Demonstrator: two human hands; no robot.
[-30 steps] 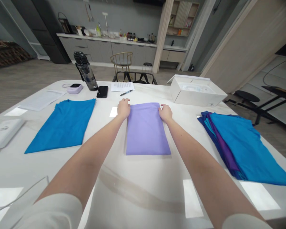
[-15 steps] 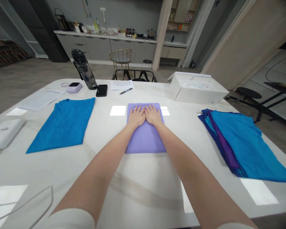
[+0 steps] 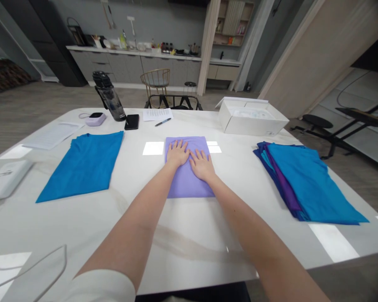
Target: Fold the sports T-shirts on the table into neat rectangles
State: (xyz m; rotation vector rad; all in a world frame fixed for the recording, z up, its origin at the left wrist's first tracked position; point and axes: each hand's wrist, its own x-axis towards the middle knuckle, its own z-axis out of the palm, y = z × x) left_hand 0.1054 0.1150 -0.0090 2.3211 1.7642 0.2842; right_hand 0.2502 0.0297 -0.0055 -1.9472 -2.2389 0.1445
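Note:
A folded lavender cloth (image 3: 189, 182) lies flat on the white table (image 3: 189, 243) in front of me. My left hand (image 3: 177, 154) rests palm down on its upper left part, fingers spread. Lower and to the right, my right hand (image 3: 203, 166) lies flat on the same cloth with its fingers apart. The tips of my right fingers are close to my left hand. A blue garment (image 3: 85, 165) is spread at the left. At the right is a stack of blue and purple garments (image 3: 311, 182).
Along the far side stand a bottle (image 3: 110, 96), a phone (image 3: 131, 122), a pen (image 3: 163, 122), paper (image 3: 157, 114) and an open white box (image 3: 252, 119). A white device (image 3: 8, 178) and a cable (image 3: 64, 262) are at the left.
My right hand has slid down the lavender cloth toward me, away from my left hand. The view has shifted a little.

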